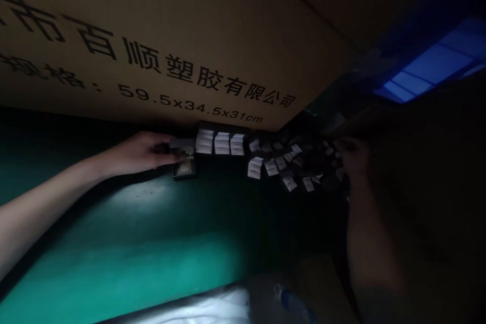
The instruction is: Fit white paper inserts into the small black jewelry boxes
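A person's left hand [138,154] reaches across a smooth green bench [114,233], its fingers [163,156] curled narrowly and holding the top edge of a small dark rectangular case [184,172] with a pale insert. Just beside the case, three neat stacks of folded white paper packets [222,143] line up along a cardboard carton [152,50], whose tan side bears black Chinese print and the size "59.5x34.5x31cm". Loose packets [281,164] lie scattered farther along. The right hand [353,157] sits in deep shadow at their far end; how far its fingers are open cannot be told. A blue-lit panel [429,68] glows at upper right, above a plastic bottle [292,304] at the lower edge.
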Demonstrator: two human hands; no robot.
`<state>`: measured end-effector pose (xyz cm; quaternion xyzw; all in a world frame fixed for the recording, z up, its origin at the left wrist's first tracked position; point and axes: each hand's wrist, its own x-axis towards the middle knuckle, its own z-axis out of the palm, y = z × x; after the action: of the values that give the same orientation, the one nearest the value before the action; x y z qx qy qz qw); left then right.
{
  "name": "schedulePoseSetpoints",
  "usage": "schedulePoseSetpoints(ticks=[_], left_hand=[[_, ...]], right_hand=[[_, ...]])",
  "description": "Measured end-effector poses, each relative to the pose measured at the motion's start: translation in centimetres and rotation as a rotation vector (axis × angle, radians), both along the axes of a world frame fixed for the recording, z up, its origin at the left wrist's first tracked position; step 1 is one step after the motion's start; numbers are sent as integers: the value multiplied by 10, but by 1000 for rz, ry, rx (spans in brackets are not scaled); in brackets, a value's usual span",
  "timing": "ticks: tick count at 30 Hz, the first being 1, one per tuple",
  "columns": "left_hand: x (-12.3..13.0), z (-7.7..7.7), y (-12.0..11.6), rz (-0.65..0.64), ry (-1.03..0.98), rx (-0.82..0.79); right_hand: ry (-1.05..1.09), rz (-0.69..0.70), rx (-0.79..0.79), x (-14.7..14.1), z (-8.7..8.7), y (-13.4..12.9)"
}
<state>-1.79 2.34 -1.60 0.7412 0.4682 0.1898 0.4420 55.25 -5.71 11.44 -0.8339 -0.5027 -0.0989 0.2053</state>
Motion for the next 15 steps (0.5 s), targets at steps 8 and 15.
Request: schedulePoseSetpoints(ticks=[8, 15], left_hand=[[-1, 7, -3, 5, 16, -28], [8, 23, -12, 54, -198, -9]], right_hand=[[559, 562, 306, -193, -11, -30], [1290, 817, 54, -346, -88, -30]])
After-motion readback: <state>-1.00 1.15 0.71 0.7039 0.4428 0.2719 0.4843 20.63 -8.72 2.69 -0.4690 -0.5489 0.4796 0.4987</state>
